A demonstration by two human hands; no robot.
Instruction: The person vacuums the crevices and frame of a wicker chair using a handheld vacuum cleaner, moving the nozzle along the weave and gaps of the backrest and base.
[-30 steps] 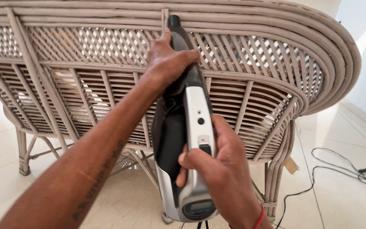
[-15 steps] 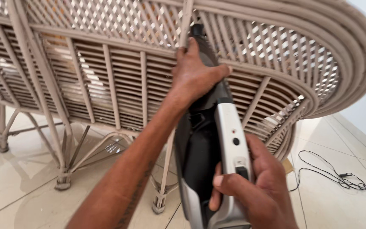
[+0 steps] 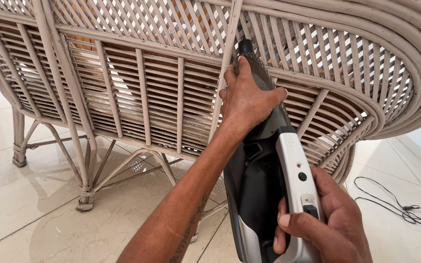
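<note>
While both hands grip, black-and-silver handheld vacuum (image 3: 264,180), nozzle against cane sofa (image 3: 137,92)

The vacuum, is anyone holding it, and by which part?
Yes. The right hand grips the vacuum by its silver handle at the rear, and the left hand clasps its dark nozzle end against the cane sofa.

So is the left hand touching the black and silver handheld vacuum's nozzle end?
Touching. The head view shows the left hand wrapped over the narrow front of the black and silver handheld vacuum, fingers pressed on it, no gap.
</note>
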